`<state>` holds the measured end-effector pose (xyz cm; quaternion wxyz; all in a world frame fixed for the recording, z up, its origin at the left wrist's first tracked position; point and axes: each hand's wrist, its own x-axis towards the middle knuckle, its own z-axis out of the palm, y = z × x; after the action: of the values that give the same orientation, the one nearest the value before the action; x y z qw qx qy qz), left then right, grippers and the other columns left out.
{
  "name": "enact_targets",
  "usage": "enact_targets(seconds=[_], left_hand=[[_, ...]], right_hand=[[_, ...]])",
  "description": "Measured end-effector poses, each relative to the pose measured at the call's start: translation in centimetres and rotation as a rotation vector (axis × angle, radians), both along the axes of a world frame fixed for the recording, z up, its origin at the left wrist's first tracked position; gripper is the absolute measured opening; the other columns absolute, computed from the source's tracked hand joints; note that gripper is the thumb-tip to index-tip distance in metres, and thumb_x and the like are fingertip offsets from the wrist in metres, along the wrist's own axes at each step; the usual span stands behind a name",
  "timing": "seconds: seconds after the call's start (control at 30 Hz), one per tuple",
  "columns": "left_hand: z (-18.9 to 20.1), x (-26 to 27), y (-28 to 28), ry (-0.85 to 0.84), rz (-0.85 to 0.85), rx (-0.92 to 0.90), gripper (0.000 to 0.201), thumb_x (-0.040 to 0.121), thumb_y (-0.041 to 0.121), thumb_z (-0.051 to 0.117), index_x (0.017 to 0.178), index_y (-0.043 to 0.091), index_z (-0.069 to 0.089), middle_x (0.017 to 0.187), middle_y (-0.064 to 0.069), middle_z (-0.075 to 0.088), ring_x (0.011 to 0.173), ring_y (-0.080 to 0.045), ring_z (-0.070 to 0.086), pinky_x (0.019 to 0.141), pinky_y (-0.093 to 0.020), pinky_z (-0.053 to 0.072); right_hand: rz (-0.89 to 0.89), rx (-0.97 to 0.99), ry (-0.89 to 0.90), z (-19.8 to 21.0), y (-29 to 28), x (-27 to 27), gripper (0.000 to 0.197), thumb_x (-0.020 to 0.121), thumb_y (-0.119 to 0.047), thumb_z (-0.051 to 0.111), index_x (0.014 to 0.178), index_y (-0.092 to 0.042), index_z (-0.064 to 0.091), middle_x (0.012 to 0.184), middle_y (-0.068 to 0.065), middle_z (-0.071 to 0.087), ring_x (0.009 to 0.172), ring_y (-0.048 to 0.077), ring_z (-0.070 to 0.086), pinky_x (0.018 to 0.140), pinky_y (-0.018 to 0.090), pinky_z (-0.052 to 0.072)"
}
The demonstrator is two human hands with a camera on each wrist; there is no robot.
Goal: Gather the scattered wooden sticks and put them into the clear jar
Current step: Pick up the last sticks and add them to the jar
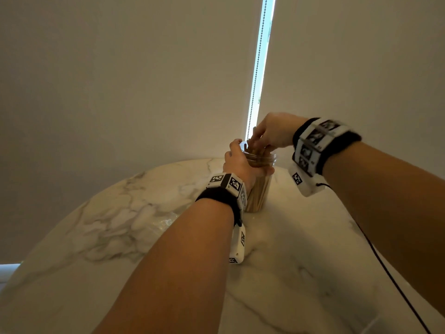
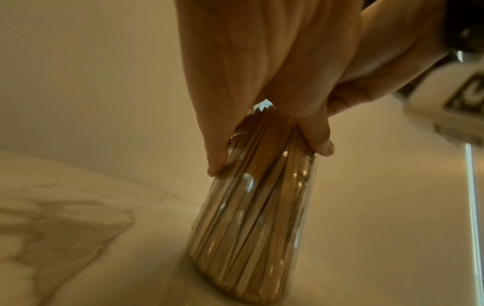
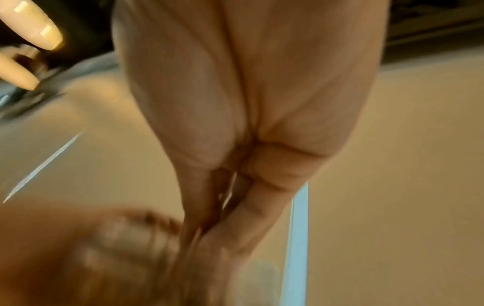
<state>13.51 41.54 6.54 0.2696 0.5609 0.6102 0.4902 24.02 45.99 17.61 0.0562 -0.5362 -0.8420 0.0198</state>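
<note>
Keep left hand (image 1: 237, 162) wrapped around jar (image 1: 258, 189) on bench (image 1: 144, 225), lower pinched sticks (image 1: 252, 143) with right fingers (image 1: 258, 137) straight into mouth.

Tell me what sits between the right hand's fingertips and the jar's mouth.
A bunch of wooden sticks, pinched by the right hand, bridges that gap into the clear jar that the left hand grips. The head view shows it.

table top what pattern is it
White marble with grey veins, on the table top; clearest in the head view.

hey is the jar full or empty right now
Nearly full: sticks pack the jar from base to neck.
</note>
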Motion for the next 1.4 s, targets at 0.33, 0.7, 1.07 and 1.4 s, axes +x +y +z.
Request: enact_targets(seconds=[0.33,0.7,1.07,1.4], left_hand=[[-0.1,0.0,-0.1,-0.019,-0.003,0.004,0.113,0.068,0.033,0.090,0.153,0.023,0.017,0.147,-0.007,0.037,0.133,-0.026,0.043,0.106,-0.037,0.040],[-0.4,0.0,0.4,-0.027,-0.004,-0.013,0.115,0.065,0.037,0.091,0.152,0.027,0.017,0.147,-0.006,0.037,0.135,-0.028,0.040,0.110,-0.043,0.040],[-0.4,0.1,0.2,-0.036,0.001,-0.003,0.115,0.065,0.035,0.091,0.152,0.027,0.017,0.146,-0.005,0.036,0.134,-0.027,0.041,0.110,-0.042,0.040],[-0.5,0.1,0.0,-0.047,0.000,-0.013,0.114,0.066,0.035,0.090,0.152,0.024,0.016,0.148,-0.005,0.035,0.136,-0.028,0.039,0.110,-0.048,0.041]], right_hand=[[0.013,0.069,-0.022,-1.5,0.2,-0.9,0.012,0.089,-0.021,0.071,0.095,-0.029,0.077,0.091,-0.010,0.068,0.089,0.011,0.062,0.071,0.023,0.043],[0.043,0.235,0.029,-2.4,1.5,-1.0,0.024,0.097,-0.015,0.063,0.117,-0.022,0.071,0.120,-0.002,0.068,0.101,0.013,0.061,0.087,0.024,0.048],[-0.034,0.144,-0.108,-2.9,1.3,-1.8,0.023,0.099,-0.022,0.054,0.102,-0.017,0.076,0.098,0.000,0.072,0.090,0.019,0.067,0.079,0.030,0.055],[0.002,0.116,0.100,-1.7,0.8,-2.6,0.008,0.088,-0.016,0.071,0.092,-0.023,0.070,0.100,-0.002,0.066,0.094,0.017,0.061,0.069,0.024,0.047]])
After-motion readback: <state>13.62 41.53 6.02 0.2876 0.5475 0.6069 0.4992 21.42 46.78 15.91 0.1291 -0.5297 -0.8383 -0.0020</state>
